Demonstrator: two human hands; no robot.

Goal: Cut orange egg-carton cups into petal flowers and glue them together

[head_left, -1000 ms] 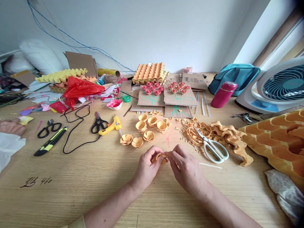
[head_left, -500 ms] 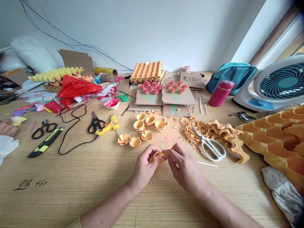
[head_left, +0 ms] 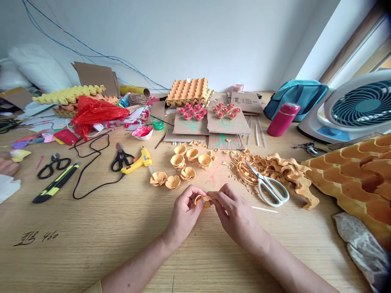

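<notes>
Between my two hands is a small orange egg-carton flower cup (head_left: 206, 204), partly hidden by the fingers. My left hand (head_left: 187, 207) is closed around its left side, thumb against the petals. With thumb and fingertips my right hand (head_left: 234, 208) pinches a petal at the cup's upper right edge. Just beyond lie finished-looking orange flower cups (head_left: 173, 182), several in a loose group. White-handled scissors (head_left: 273, 190) rest right of my right hand, partly on orange carton scraps (head_left: 282, 171). A thin white stick (head_left: 264, 209) lies close to that hand.
Left are a yellow glue gun (head_left: 139, 162), black scissors (head_left: 121, 158) and a utility knife (head_left: 56, 183). Behind stand cardboard panels (head_left: 191, 129) with red flowers. To the right are a pink bottle (head_left: 283, 119), a fan (head_left: 351, 106) and an egg tray (head_left: 357, 175). Another person's hand (head_left: 7, 165) shows far left.
Around the flower cup, my fingers have shifted slightly, and a petal at its top shows more. The whole view has moved a little; the things on the table lie as before.
</notes>
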